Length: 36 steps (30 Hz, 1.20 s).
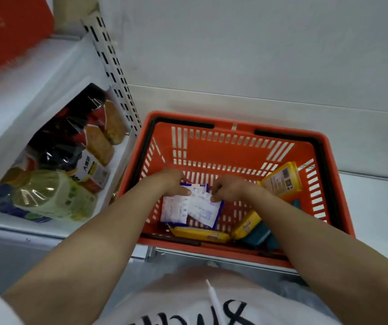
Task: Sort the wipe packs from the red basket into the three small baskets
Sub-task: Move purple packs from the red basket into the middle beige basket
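Gathering white packs from the red basket

Head view: both hands reach into the slotted red plastic basket (232, 146). The left hand (174, 181) and right hand (229, 187) each pinch the top edge of the white-and-blue flat wipe packs (193, 207), which lie bunched mid-basket. Yellow wipe packs (200, 234) lie along the near wall, and one yellow pack (282, 180) leans in the right corner. No small baskets are visible. Lifting well probably means squaring the white bunch first, so no pack slips out.
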Each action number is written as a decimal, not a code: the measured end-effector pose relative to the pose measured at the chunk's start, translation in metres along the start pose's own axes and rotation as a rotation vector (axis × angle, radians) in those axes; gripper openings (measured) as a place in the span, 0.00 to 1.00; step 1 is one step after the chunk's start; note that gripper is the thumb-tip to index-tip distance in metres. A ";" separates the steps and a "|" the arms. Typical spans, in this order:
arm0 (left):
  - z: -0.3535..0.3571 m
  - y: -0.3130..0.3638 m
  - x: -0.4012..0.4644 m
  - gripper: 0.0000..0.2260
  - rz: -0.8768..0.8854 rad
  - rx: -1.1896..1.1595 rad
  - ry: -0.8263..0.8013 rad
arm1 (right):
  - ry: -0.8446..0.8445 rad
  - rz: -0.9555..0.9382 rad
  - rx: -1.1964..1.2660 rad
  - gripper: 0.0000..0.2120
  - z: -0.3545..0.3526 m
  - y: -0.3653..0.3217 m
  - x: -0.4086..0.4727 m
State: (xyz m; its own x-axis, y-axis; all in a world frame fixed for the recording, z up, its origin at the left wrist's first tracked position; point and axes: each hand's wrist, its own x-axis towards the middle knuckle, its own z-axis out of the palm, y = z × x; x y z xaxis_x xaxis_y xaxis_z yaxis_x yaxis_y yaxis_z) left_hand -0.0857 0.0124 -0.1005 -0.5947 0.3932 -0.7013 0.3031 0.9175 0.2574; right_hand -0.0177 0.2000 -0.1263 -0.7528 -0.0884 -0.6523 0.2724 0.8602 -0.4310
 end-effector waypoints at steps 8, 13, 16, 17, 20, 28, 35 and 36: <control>0.003 0.002 0.000 0.19 -0.045 -0.069 -0.047 | 0.280 0.036 0.281 0.05 -0.030 0.043 -0.068; -0.012 0.004 -0.024 0.07 0.171 -0.578 0.253 | 0.552 -0.005 0.610 0.07 -0.034 0.045 -0.097; -0.011 0.020 -0.046 0.09 0.288 -0.831 0.386 | 0.501 -0.092 0.943 0.07 -0.031 0.031 -0.108; -0.010 0.028 -0.052 0.12 0.311 -0.887 0.426 | 0.466 -0.128 1.018 0.07 -0.029 0.025 -0.109; -0.008 0.051 -0.066 0.22 0.337 -1.129 0.469 | 0.388 -0.231 1.211 0.05 -0.022 0.005 -0.108; -0.001 0.057 -0.074 0.10 0.363 -0.924 0.680 | 0.379 -0.276 1.760 0.14 -0.013 -0.028 -0.105; 0.002 0.045 -0.069 0.28 0.264 -1.067 0.723 | 0.608 -0.072 1.698 0.18 -0.001 -0.053 -0.101; 0.000 0.041 -0.069 0.32 0.226 -1.107 0.661 | 0.616 -0.065 1.683 0.18 0.000 -0.054 -0.101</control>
State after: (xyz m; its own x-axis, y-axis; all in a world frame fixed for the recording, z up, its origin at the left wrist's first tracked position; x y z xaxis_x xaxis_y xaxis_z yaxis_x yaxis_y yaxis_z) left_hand -0.0327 0.0231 -0.0415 -0.9583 0.2079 -0.1961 -0.1377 0.2654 0.9543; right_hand 0.0431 0.1621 -0.0372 -0.7711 0.4215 -0.4772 0.1959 -0.5561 -0.8077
